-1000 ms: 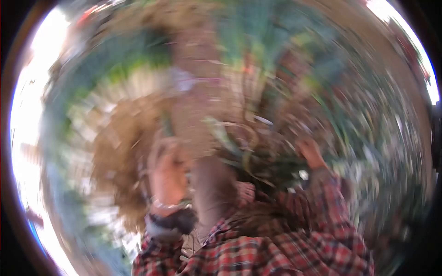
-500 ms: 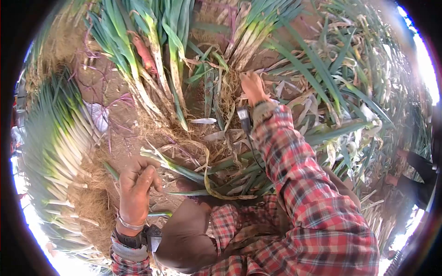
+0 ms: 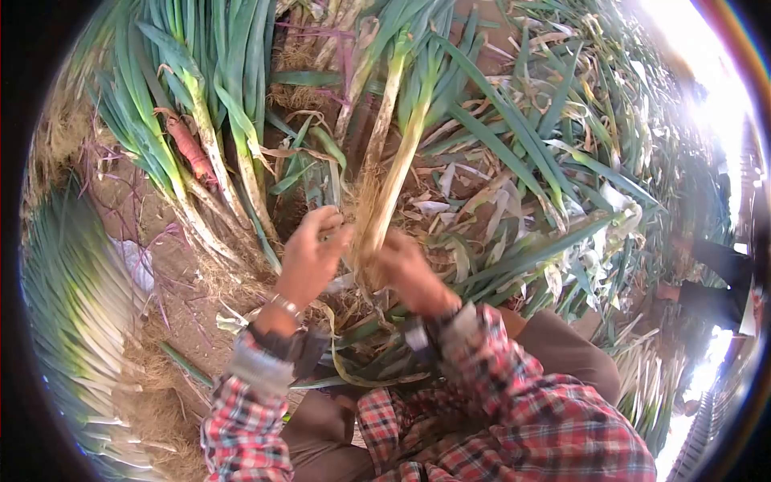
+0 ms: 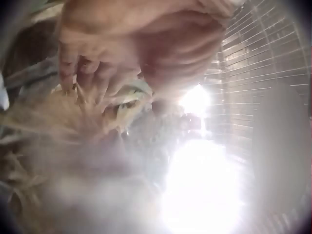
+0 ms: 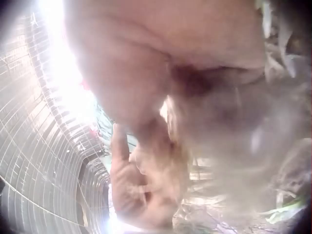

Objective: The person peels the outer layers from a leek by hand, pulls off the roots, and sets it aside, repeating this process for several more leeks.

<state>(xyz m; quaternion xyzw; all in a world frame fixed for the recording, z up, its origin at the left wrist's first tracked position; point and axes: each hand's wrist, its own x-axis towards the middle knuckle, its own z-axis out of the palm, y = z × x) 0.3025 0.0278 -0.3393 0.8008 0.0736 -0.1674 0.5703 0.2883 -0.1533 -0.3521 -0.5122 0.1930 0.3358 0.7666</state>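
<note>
A long green onion (image 3: 404,165) with a pale stem and green top slants toward the person in the head view. The right hand (image 3: 414,277) grips it low, at its root end. Beside the roots is the left hand (image 3: 309,261), thumb and fingers parted and bent toward them. In the left wrist view, the left hand's fingers (image 4: 100,83) reach down to tan root fibres (image 4: 53,117). The right wrist view has the right hand (image 5: 161,53) large at the top, with the left hand (image 5: 141,190) opposite, but is hazy.
Several loose green onions (image 3: 205,120) lie at upper left, a red-orange, carrot-shaped thing (image 3: 190,149) on them. A long row of green onions (image 3: 72,313) lines the far left. Leaf trimmings (image 3: 554,136) cover the right side. Another person's dark-clad legs (image 3: 715,281) show at right.
The right hand has come back from the upright bunch toward the body, bringing a green onion's root end. The left hand has moved up and right to meet it. The head view has shifted.
</note>
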